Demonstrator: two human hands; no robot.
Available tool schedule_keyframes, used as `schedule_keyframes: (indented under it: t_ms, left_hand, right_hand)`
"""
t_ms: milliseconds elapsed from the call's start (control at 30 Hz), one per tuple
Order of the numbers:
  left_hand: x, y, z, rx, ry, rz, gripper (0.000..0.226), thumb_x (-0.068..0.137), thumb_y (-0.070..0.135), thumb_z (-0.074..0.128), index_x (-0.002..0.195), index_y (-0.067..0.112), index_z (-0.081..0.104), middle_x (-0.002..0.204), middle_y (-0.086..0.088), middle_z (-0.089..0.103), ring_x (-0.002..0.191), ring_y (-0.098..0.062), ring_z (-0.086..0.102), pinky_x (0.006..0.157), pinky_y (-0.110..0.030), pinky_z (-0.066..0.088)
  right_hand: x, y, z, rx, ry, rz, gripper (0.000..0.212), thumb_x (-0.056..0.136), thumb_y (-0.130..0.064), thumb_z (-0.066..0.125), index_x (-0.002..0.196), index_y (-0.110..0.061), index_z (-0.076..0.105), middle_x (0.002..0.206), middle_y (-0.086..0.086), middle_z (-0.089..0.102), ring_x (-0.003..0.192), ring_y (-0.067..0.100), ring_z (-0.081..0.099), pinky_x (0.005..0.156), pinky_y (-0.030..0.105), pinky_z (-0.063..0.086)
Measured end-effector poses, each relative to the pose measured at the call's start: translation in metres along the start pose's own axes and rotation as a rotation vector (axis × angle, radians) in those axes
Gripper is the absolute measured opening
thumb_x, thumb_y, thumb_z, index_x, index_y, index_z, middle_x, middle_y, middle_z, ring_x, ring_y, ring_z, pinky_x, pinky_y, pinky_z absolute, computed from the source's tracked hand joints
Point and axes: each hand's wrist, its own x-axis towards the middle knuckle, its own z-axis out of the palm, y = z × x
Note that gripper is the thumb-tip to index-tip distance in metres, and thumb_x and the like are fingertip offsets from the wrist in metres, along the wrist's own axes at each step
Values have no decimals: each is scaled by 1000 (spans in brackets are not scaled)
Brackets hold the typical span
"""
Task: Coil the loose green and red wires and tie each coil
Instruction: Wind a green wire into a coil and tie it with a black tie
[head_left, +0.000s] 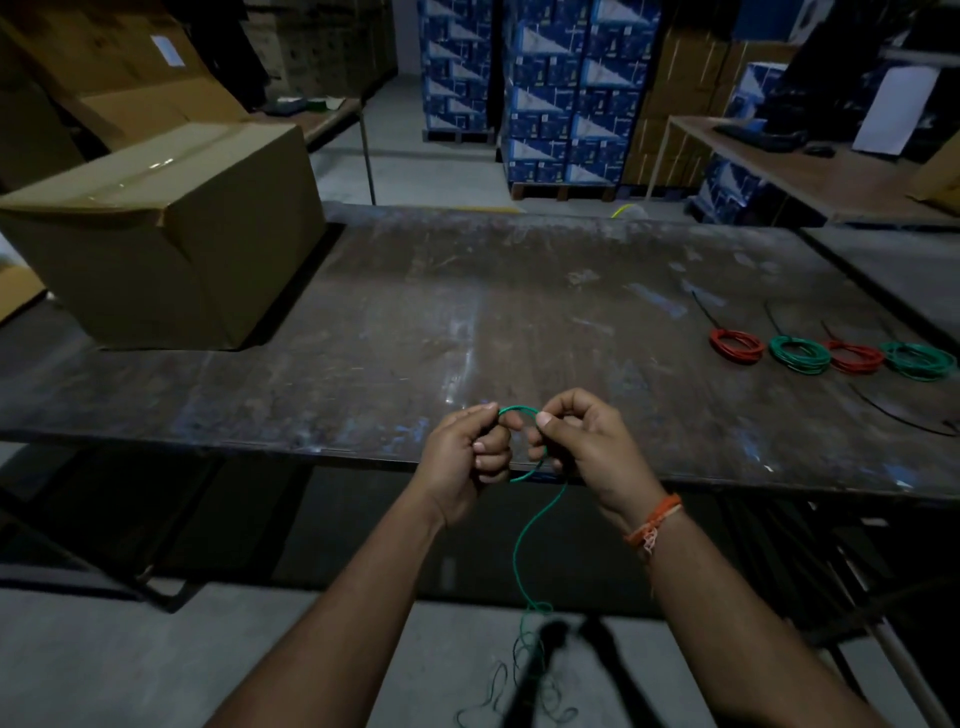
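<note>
- Over the near edge of the worn table (467, 312), the left hand (462, 462) and right hand (582, 447) both pinch a loose green wire (524, 540), bent into a small loop between them.
- From the loop the wire hangs below the table edge to the floor, where it seems to lie tangled; the dim view blurs it.
- Four tied coils sit in a row on the table's right part: red coil (736, 345), green coil (799, 354), second red coil (854, 356), second green coil (919, 359).
- A cardboard box (166, 234) stands on the table's far left.

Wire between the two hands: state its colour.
Green. The wire is pinched by the left hand and right hand; the head view shows it.
</note>
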Motion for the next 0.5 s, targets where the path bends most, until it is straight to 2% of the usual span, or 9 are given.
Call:
schedule_keyframes:
  t_ms: [67,233,400,500]
  left_hand:
    - [-1,2,-4,18,-20,2,34,103,17,37,84,3,61,49,7,25,38,-3,20,45,-18,15]
    - [-9,7,-9,72,-132,-9,31,103,12,36,90,1,63,53,3,30,42,-6,27,45,-19,25]
    - [-10,8,-12,-14,-218,-63,27,101,14,39,95,1,62,51,7,31,39,-2,25,44,-19,23]
    - [-8,1,-9,-93,-234,-58,25,102,19,42,91,5,60,49,10,32,38,0,26,43,-17,24]
  right_hand:
    - [1,2,3,-44,37,-42,11,95,-1,63,87,-7,60,69,6,64,62,14,58,60,25,45]
    - [0,4,9,-38,113,-97,15,92,1,68,81,-9,64,69,8,65,64,18,58,63,28,49]
    - [-1,3,7,-45,115,-125,10,91,3,67,84,-4,65,61,-4,65,54,4,55,51,15,43]
    - [0,4,1,-61,129,-149,10,91,1,69,83,-5,68,63,-1,66,58,8,56,57,19,46]
